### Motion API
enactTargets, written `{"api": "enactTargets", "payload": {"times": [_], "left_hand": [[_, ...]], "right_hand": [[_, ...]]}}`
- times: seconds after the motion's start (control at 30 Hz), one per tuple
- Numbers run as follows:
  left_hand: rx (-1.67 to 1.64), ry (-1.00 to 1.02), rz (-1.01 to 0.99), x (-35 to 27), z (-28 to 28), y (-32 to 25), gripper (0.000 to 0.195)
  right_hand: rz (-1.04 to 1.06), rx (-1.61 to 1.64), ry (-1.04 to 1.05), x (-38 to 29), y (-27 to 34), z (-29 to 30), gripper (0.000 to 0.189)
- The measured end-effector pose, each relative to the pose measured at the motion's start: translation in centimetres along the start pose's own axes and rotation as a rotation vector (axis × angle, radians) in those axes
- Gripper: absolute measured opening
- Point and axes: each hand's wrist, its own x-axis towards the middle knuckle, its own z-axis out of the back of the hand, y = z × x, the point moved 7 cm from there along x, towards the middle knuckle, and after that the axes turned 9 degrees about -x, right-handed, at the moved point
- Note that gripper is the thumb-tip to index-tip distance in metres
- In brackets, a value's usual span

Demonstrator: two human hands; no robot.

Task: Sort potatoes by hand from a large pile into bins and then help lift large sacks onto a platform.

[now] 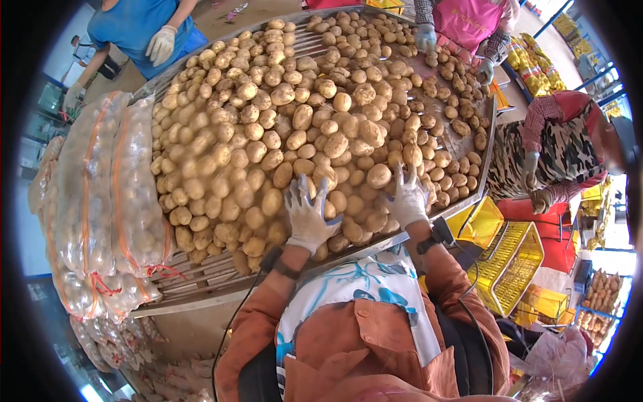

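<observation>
A deep heap of soil-dusted potatoes (pixel 301 118) covers a metal-framed sorting table (pixel 186 286) in front of me. My left hand (pixel 309 218), in a whitish work glove with bluish fingers, rests on the near side of the heap, its fingers spread and pointing away from me. To its right, my right hand (pixel 409 201) wears a similar glove and touches potatoes close to the table's near rim. Its fingers are also apart, and I see no potato gripped in either hand. Dust blurs part of the heap left of my hands.
Clear sacks of potatoes (pixel 85 186) with orange stripes stand against the table's left end. Yellow plastic crates (pixel 510 266) are to my right. Across the table is a person in blue (pixel 135 32); others stand at the far right (pixel 467 22) and right side (pixel 547 145).
</observation>
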Motion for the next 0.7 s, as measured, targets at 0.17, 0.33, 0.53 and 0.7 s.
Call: {"api": "enactTargets", "payload": {"times": [0.17, 0.33, 0.53, 0.7], "left_hand": [[-0.017, 0.086, 0.086, 5.5, 0.0, 0.5, 0.125], [0.031, 0.151, 0.224, 9.9, -0.4, -0.1, 0.126], [-0.040, 0.115, 0.239, 17.1, -1.9, -2.3, 0.120], [-0.079, 0.152, 0.197, 23.1, -3.0, -2.4, 0.108]], "right_hand": [[0.015, 0.048, 0.097, 6.5, 0.9, 0.5, 0.100], [-0.020, 0.120, 0.252, 10.4, 1.2, 0.9, 0.113], [-0.006, 0.054, 0.357, 15.0, 0.8, 1.0, 0.116], [0.102, 0.064, 0.343, 19.6, 0.2, 1.3, 0.112]]}}
